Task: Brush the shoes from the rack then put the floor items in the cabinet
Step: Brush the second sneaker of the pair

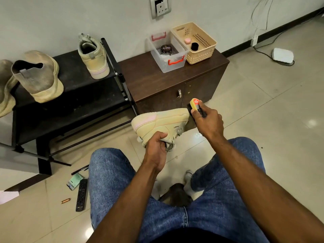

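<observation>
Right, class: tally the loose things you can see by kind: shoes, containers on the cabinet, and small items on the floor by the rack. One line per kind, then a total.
Shoes: 4 (held sneaker, matching sneaker, boot, boot at the frame edge)
Containers: 2 (clear box, beige basket)
Floor items: 4 (remote, green packet, pen, copper cylinder)
Total: 10

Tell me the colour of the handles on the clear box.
Red, on the clear box atop the cabinet; head view.
</observation>
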